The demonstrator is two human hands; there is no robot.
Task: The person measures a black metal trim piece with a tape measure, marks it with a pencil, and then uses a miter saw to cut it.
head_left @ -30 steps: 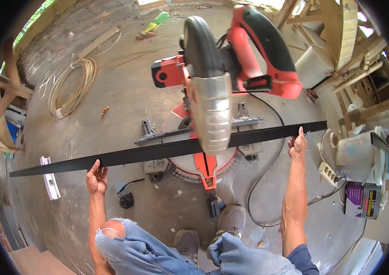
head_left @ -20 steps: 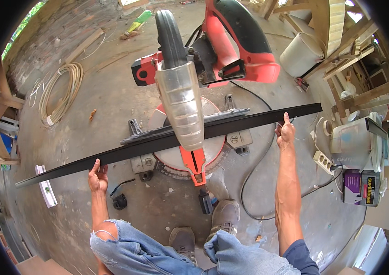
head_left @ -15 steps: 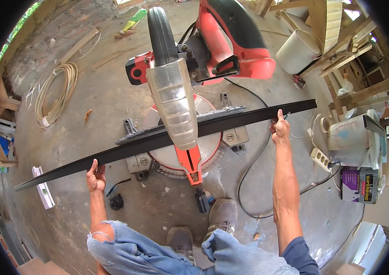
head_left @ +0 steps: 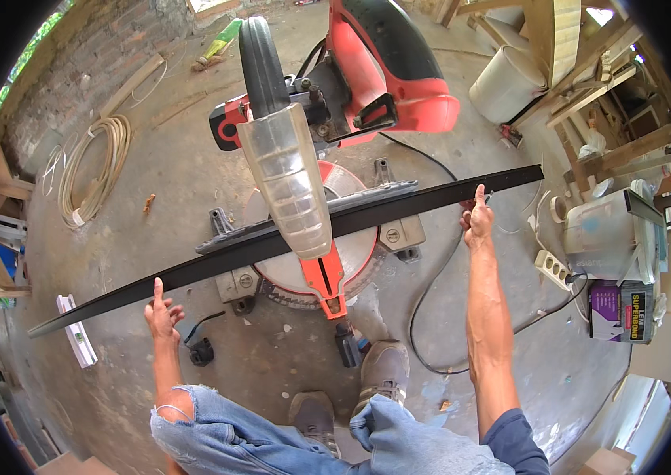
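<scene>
A long black profile bar [head_left: 217,262] lies slantwise across the miter saw [head_left: 341,277], against its grey fence [head_left: 383,194] and under the clear blade guard [head_left: 286,178]. My left hand [head_left: 163,321] is at the bar's left part, thumb touching its near side, fingers apart below the edge. Toward the bar's right end, my right hand [head_left: 476,223] is closed on it, thumb on top and fingers partly hidden. A small thin dark tip shows beside those fingers; its kind cannot be made out. The saw's red-and-black handle [head_left: 422,71] is raised.
A white spirit level [head_left: 76,332] lies under the bar's left end. A black tape measure-like object [head_left: 202,351] sits near my left hand. A coiled hose [head_left: 106,170], a power strip [head_left: 553,271], a black cable [head_left: 422,317] and a plastic tub [head_left: 604,241] are around the saw.
The fingers of my left hand have loosened and spread away from the bar's lower edge. My right hand keeps its hold; the view has shifted slightly.
</scene>
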